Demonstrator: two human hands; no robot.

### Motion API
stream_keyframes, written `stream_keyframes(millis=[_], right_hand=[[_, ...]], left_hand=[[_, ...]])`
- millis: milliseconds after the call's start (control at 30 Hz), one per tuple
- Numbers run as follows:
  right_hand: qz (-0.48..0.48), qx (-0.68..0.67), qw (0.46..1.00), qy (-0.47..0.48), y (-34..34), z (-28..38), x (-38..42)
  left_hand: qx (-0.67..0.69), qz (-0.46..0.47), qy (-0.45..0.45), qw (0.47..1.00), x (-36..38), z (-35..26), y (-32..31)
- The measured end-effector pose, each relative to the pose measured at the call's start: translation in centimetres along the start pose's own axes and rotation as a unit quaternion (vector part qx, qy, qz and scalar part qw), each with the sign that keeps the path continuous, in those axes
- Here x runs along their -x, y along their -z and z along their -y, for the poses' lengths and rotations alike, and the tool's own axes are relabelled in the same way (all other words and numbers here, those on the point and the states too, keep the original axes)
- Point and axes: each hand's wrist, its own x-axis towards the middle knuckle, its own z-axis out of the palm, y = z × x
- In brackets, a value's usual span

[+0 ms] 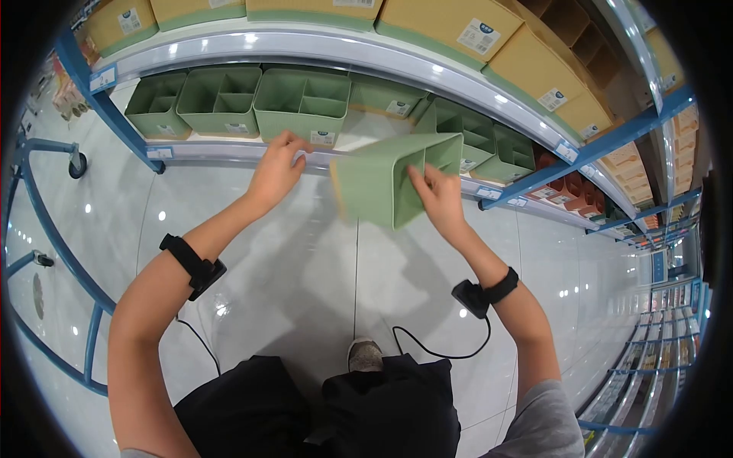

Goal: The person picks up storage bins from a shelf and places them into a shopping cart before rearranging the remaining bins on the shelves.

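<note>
My right hand point(441, 200) grips a green divided storage box point(365, 182), its thumb and fingers inside the opening near the inner divider. The box is off the shelf, tipped on its side above the floor with its open top facing right. My left hand point(279, 166) holds nothing; its fingers are loosely bent and apart, close to the lower shelf's front edge point(229, 153). Just beyond it stands a matching green box point(301, 122) with compartments. Two more green boxes point(221, 99) stand upright to its left.
More green boxes point(466, 126) stand farther right on the lower shelf, one lying behind a gap. Yellow-and-green boxes point(450, 27) line the shelf above. A blue wheeled cart frame point(57, 221) is at left; blue shelf posts point(527, 183) rise at right.
</note>
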Motion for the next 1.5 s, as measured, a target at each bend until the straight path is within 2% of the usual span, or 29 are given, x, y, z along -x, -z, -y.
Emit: stream_keyframes(millis=[67, 167, 333, 367, 433, 533, 600, 767, 867, 967, 1033, 1100, 1167, 1233, 1267, 1333, 1433, 1500], right_hand=[[-0.021, 0.022, 0.999, -0.039, -0.5, -1.1, -2.7], [-0.015, 0.050, 0.997, -0.059, -1.2, -1.1, -6.1], [-0.072, 0.056, 0.993, -0.076, -2.4, -3.3, -10.1], [-0.085, 0.056, 0.992, -0.074, -2.5, -4.1, -10.9], [-0.078, 0.044, 0.992, -0.089, -2.5, -5.0, -11.4], [-0.050, 0.052, 0.987, -0.141, -1.8, -4.4, -11.4], [-0.032, 0.114, 0.984, -0.130, -2.2, -5.4, -11.4], [0.007, 0.173, 0.973, -0.152, -4.8, -5.7, -12.5], [-0.003, 0.172, 0.970, -0.171, -7.5, -7.8, -14.1], [-0.012, 0.163, 0.971, -0.175, -9.9, -9.9, -14.7], [-0.015, 0.187, 0.973, -0.135, -9.4, -9.3, -13.9], [-0.003, 0.243, 0.969, -0.052, -5.1, -3.4, -11.2], [0.057, 0.171, 0.983, 0.042, -0.7, 1.7, -9.3], [0.073, 0.195, 0.972, 0.105, 4.5, 7.6, -8.8], [0.043, 0.176, 0.976, 0.123, 6.9, 9.6, -9.6], [-0.037, 0.145, 0.978, 0.144, 10.2, 10.6, -13.1], [-0.057, 0.275, 0.958, 0.058, 15.0, 12.2, -19.9], [-0.140, 0.322, 0.930, 0.108, 15.9, 10.3, -23.9]], left_hand=[[-0.013, -0.004, 0.004, 1.000, -0.1, 0.2, -0.1], [-0.035, -0.016, 0.002, 0.999, -0.5, -0.1, 0.2], [-0.089, -0.004, 0.006, 0.996, -2.5, -0.5, 0.4], [-0.108, -0.024, -0.024, 0.994, -3.0, 0.3, 0.0], [-0.165, -0.036, -0.050, 0.984, -4.1, 2.4, -0.7], [-0.167, -0.040, -0.026, 0.985, -4.8, 1.9, 0.1], [-0.189, -0.047, -0.020, 0.981, -5.3, 2.2, 0.0], [-0.236, -0.068, -0.002, 0.969, -6.5, 2.6, -0.6], [-0.239, -0.055, 0.039, 0.969, -6.3, 1.0, 0.1], [-0.190, -0.094, 0.028, 0.977, -5.4, 0.3, 0.4], [-0.168, -0.062, 0.003, 0.984, -4.8, -1.0, 1.3], [-0.137, -0.030, -0.024, 0.990, -4.2, -3.3, 3.0], [-0.092, -0.007, -0.046, 0.995, -3.7, -6.3, 5.1], [-0.038, -0.003, -0.114, 0.993, -4.0, -8.7, 6.8], [-0.009, -0.001, -0.149, 0.989, -4.5, -9.7, 7.4], [0.038, -0.003, -0.146, 0.989, -5.9, -12.3, 7.7], [0.113, -0.004, -0.159, 0.981, -8.9, -16.2, 7.4], [0.179, -0.006, -0.168, 0.969, -10.2, -18.6, 6.9]])
